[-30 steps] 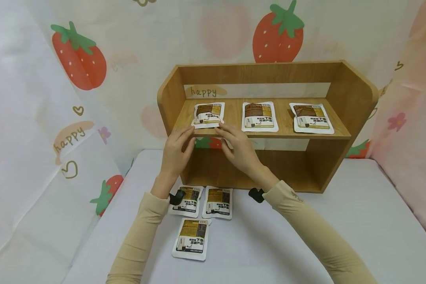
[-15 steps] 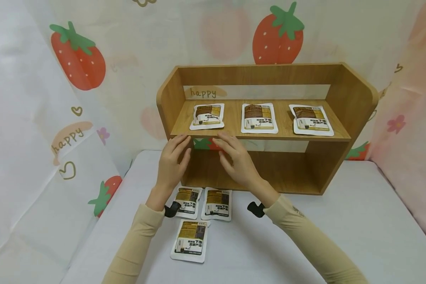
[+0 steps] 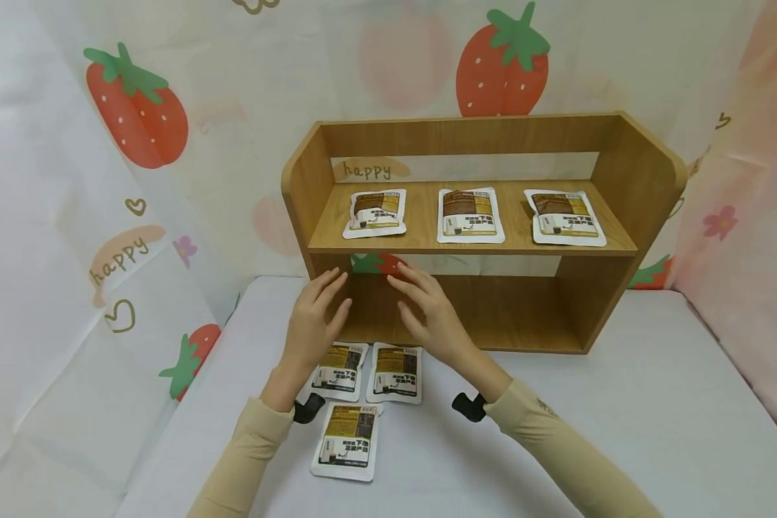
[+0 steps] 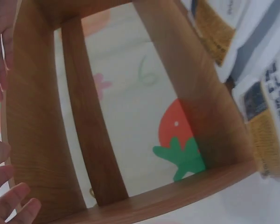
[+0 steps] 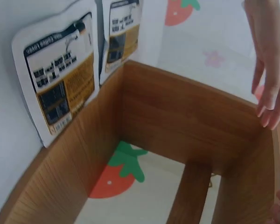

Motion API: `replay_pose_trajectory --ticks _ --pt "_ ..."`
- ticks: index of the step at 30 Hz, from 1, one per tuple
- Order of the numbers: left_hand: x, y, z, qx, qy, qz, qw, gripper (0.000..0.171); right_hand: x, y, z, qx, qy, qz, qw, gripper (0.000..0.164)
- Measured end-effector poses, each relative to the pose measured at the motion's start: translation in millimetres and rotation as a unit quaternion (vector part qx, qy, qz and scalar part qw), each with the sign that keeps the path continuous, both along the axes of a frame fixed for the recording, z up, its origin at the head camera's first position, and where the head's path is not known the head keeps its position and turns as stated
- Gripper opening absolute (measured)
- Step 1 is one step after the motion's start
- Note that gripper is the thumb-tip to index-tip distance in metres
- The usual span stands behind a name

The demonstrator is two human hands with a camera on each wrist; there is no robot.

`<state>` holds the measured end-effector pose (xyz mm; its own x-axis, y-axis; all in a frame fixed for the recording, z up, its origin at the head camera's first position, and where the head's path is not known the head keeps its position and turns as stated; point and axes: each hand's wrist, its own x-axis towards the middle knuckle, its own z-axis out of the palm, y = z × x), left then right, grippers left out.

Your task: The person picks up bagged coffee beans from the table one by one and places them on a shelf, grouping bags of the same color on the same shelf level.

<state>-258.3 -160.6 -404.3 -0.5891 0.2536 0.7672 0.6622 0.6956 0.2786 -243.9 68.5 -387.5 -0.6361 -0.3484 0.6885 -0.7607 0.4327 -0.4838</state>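
In the head view my left hand (image 3: 312, 316) and right hand (image 3: 432, 313) hover in front of the wooden shelf's lower opening, fingers loosely bent and nothing held. Above them, on the upper board, lie three white-edged packets: a left packet (image 3: 375, 214), a middle packet (image 3: 470, 216) and a right packet (image 3: 566, 218). Below, on the white table, are three similar packets: one partly behind my left wrist (image 3: 339, 372), one beside it (image 3: 395, 373), and a nearer one (image 3: 346, 442). The left wrist view catches the left fingers (image 4: 18, 200) at its lower left edge.
The two-tier wooden shelf (image 3: 473, 250) stands at the back of the white table (image 3: 492, 446), its lower level open at the front. A strawberry-print cloth (image 3: 233, 93) hangs behind and at the sides. Each wrist wears a black camera mount (image 3: 469, 407).
Both hands have come away from the left packet on the upper board and dropped below the board's front edge. That packet stays lying on the shelf.
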Motion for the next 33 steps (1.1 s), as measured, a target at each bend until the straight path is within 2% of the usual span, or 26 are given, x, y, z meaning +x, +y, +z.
replay_pose_trajectory --ticks 9,19,22,27,33 --pt "12.4 -6 -15.2 -0.012 -0.088 -0.004 0.9960 0.045 9.0 2 -19.1 0.005 -0.049 0.007 0.999 0.046" --pt "27.1 -18 -32.7 -0.066 -0.148 -0.011 0.9867 0.044 23.8 2 -34.4 0.020 -0.120 0.023 0.992 0.051" --pt "31.6 -22 -36.7 -0.076 -0.185 -0.009 0.9798 0.043 28.7 2 -40.5 0.026 -0.138 0.028 0.990 0.051" --pt "37.6 -26 -42.4 -0.101 -0.256 -0.008 0.9613 0.044 36.8 1 -50.2 0.034 -0.165 0.031 0.985 0.050" --pt "46.6 -30 -47.6 -0.141 -0.309 -0.006 0.9406 0.046 43.9 0 -60.7 0.033 -0.206 0.044 0.977 0.048"
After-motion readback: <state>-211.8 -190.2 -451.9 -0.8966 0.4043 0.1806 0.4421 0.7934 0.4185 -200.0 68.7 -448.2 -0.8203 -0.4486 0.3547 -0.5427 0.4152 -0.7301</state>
